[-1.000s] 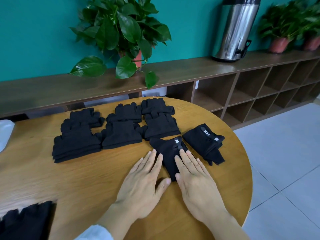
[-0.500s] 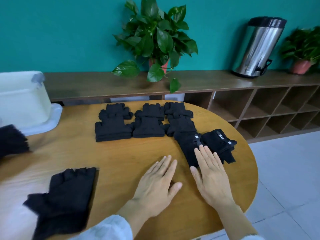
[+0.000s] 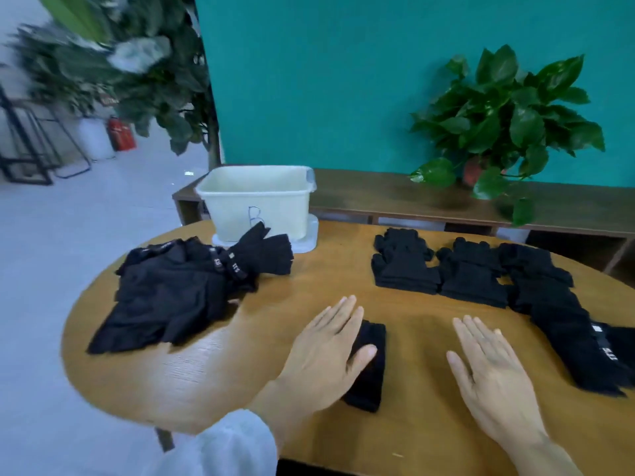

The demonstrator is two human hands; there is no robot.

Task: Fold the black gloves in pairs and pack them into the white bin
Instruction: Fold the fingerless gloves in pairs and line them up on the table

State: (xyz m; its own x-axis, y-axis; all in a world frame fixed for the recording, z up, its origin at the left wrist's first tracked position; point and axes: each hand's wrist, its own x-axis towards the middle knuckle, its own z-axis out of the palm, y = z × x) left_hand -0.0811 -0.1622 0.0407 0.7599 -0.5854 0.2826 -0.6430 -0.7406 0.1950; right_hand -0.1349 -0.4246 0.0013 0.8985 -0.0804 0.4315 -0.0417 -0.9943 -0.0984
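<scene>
Two hands lie flat on the round wooden table point(image 3: 213, 369), fingers straight; the left hand point(image 3: 326, 352) presses on a folded black glove point(image 3: 369, 369), the right hand point(image 3: 491, 369) rests bare on the wood. Loose gloves point(image 3: 178, 290) are heaped before the white bin point(image 3: 257, 201); folded pairs point(image 3: 443, 269) sit in a row to the right.
</scene>
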